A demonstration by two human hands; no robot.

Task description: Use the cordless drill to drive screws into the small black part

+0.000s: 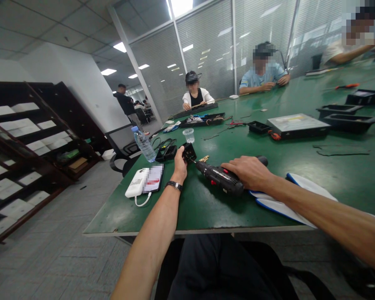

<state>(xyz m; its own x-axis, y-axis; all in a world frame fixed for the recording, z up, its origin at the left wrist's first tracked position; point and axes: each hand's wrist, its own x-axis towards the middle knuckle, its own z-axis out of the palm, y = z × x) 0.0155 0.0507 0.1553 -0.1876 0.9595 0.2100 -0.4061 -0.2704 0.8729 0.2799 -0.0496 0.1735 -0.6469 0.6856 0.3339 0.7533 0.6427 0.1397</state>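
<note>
My left hand (180,163) grips a small black box-shaped part (189,152) just above the green table (206,212). My right hand (249,170) is wrapped around the handle of a black cordless screwdriver (220,177) with red buttons. The tool points left, and its bit meets or nearly meets the black part; exact contact is too small to tell. Beside the tip lie small brass-coloured pieces (204,158). White gloves with blue edges (286,208) lie under my right forearm.
A white power bank (136,183) cabled to a phone (153,178), a water bottle (143,145) and a plastic cup (189,135) stand at left. A silver-topped black case (298,126) and black trays (351,121) lie at right. Several people sit across the table.
</note>
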